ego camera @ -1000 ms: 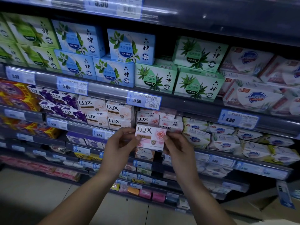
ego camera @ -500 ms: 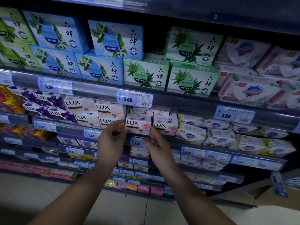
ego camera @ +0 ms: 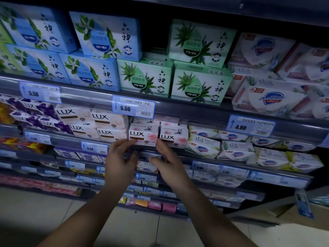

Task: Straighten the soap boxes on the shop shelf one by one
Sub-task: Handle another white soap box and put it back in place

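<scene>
We have the pink-and-white cardboard LUX soap box with the rose print (ego camera: 143, 137) seated at the front of the shop shelf (ego camera: 204, 114), on top of its stack, just left of a matching rose box (ego camera: 174, 138) at its 3 o'clock and just right of the cream LUX boxes (ego camera: 110, 126) at its 9 o'clock. Our left hand (ego camera: 121, 160) touches the box's lower left corner with its fingertips; our right hand (ego camera: 166, 162) touches the lower right corner. Both hands are spread loosely, not clamped on anything.

To finish this step well, we judge that we should nudge the two bottom corners evenly, so the face sits flush with the neighbour's and parallel to the shelf lip. We should press lightly, since a hard push could slide the box off the one beneath or skew the row behind. Then we let go and reach for the next crooked box.

A second ago we held this box out in front of the shelf, pinched between both hands at about 6 o'clock of its present slot. Half a second ago it was just reaching the slot. Now it rests in place and our grip has loosened.
</scene>
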